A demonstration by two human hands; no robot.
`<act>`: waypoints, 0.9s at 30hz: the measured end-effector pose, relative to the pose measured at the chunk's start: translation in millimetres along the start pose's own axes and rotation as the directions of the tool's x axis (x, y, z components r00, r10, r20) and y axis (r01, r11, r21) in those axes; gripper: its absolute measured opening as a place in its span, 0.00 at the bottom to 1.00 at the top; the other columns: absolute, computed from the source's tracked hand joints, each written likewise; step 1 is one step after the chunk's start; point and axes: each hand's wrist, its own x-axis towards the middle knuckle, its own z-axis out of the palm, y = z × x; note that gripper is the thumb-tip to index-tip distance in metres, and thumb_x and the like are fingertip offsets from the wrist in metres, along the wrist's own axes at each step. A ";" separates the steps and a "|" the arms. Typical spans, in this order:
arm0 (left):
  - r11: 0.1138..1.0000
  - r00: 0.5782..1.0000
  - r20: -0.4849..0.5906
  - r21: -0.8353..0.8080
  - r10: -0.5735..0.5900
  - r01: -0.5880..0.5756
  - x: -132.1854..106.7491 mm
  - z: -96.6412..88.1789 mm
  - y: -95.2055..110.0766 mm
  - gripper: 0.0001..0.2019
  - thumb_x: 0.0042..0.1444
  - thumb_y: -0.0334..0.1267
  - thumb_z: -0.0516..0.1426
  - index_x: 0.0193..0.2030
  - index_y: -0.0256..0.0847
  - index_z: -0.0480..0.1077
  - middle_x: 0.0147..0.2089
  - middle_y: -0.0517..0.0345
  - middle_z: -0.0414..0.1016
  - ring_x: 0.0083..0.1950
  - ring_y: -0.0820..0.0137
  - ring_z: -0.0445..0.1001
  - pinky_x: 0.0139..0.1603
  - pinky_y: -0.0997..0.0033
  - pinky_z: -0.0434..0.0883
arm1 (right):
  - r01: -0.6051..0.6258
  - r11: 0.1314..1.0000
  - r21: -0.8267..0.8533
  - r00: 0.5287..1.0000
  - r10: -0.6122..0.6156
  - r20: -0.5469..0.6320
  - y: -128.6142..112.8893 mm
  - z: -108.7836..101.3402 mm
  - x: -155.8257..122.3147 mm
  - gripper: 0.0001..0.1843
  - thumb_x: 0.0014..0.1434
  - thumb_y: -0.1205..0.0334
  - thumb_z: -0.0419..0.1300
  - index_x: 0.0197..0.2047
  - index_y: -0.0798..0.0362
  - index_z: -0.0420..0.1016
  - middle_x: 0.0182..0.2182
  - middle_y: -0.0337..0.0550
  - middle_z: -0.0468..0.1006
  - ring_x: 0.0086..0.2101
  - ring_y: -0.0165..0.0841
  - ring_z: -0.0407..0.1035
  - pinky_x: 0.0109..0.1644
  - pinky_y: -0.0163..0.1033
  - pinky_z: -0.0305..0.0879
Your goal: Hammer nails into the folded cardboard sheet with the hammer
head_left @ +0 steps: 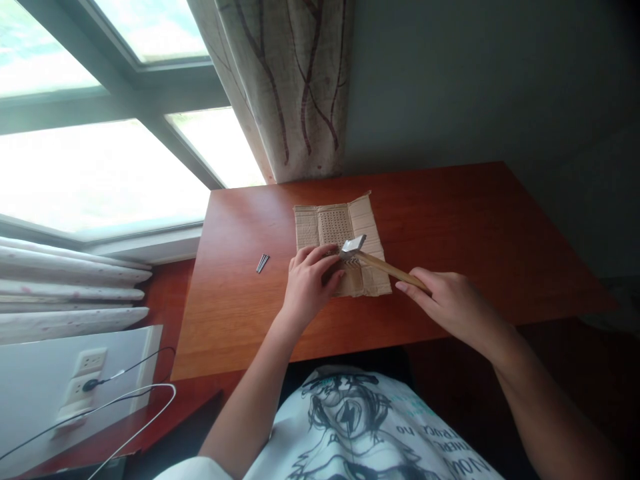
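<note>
My right hand (445, 297) is wrapped round the wooden handle of a hammer (383, 265). The hammer's metal head hangs over a creased piece of cardboard (367, 223), which has rows of small holes in its middle panel. My left hand (313, 277) rests at the cardboard's near left part, fingers bent and drawn together right beside the hammer head. What its fingertips hold, if anything, is hidden. Several nails (263, 263) lie in a small bunch on the table to the left of the cardboard.
The reddish wooden table (465, 220) carries the cardboard. Behind it are a wall and a patterned curtain (305, 87); windows (100, 173) are on the left. At lower left, a wall socket (83, 390) has a plug and cables (150, 400) beside the table's edge.
</note>
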 end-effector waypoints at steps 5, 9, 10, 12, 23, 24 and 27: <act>1.000 1.000 0.010 -0.004 -0.004 0.004 0.0 -0.9 0.5 0.11 0.63 0.42 0.59 0.49 0.48 0.79 0.61 0.57 0.76 0.58 0.57 0.69 0.60 0.51 0.68 | 0.009 1.000 0.003 1.000 -0.009 -0.019 0.6 0.6 -0.2 0.21 0.70 0.43 0.49 0.31 0.48 0.65 0.23 0.39 0.74 0.24 0.33 0.68 0.29 0.39 0.51; 1.000 1.000 0.013 -0.010 -0.011 0.012 0.4 -1.7 1.4 0.11 0.63 0.42 0.59 0.50 0.48 0.79 0.61 0.56 0.76 0.58 0.57 0.69 0.59 0.51 0.68 | 0.005 1.000 0.029 1.000 -0.004 -0.031 1.3 1.1 -0.9 0.21 0.70 0.43 0.49 0.31 0.48 0.65 0.23 0.39 0.74 0.24 0.34 0.69 0.29 0.39 0.52; 1.000 1.000 0.015 -0.010 -0.011 0.011 0.6 -2.0 1.7 0.11 0.63 0.42 0.59 0.50 0.48 0.79 0.61 0.56 0.76 0.58 0.57 0.70 0.59 0.51 0.68 | 0.002 0.999 0.033 1.000 -0.001 -0.024 1.2 1.3 -0.8 0.21 0.70 0.43 0.49 0.31 0.48 0.65 0.23 0.39 0.74 0.24 0.34 0.69 0.29 0.39 0.52; 1.000 1.000 0.019 -0.009 -0.012 0.012 1.0 -2.5 2.2 0.11 0.63 0.42 0.59 0.50 0.48 0.79 0.61 0.57 0.76 0.57 0.57 0.70 0.59 0.51 0.68 | -0.007 1.000 0.024 1.000 0.007 -0.013 0.8 1.7 -0.1 0.22 0.70 0.43 0.48 0.32 0.48 0.65 0.23 0.39 0.74 0.24 0.34 0.69 0.29 0.39 0.52; 1.000 1.000 0.011 -0.004 -0.008 0.008 0.9 -2.4 1.5 0.11 0.63 0.42 0.59 0.49 0.47 0.79 0.60 0.55 0.77 0.57 0.57 0.70 0.59 0.52 0.69 | 0.010 1.000 -0.007 1.000 -0.010 -0.029 0.0 2.0 0.1 0.21 0.70 0.43 0.49 0.32 0.49 0.66 0.23 0.39 0.75 0.24 0.34 0.69 0.29 0.38 0.51; 1.000 1.000 0.012 -0.004 -0.009 0.009 1.0 -2.5 1.5 0.11 0.63 0.42 0.59 0.49 0.47 0.79 0.60 0.55 0.77 0.57 0.57 0.70 0.59 0.51 0.69 | 0.014 1.000 -0.008 1.000 -0.014 -0.026 -0.1 2.1 0.3 0.21 0.70 0.43 0.49 0.32 0.49 0.66 0.23 0.39 0.75 0.24 0.34 0.69 0.28 0.38 0.51; 1.000 1.000 0.013 -0.005 -0.011 0.011 1.0 -2.7 1.6 0.10 0.63 0.42 0.59 0.48 0.47 0.79 0.60 0.56 0.77 0.57 0.57 0.70 0.59 0.51 0.68 | 0.013 1.000 -0.017 1.000 -0.013 -0.018 -0.5 2.6 1.1 0.21 0.70 0.43 0.49 0.31 0.48 0.65 0.23 0.39 0.75 0.23 0.34 0.68 0.28 0.38 0.51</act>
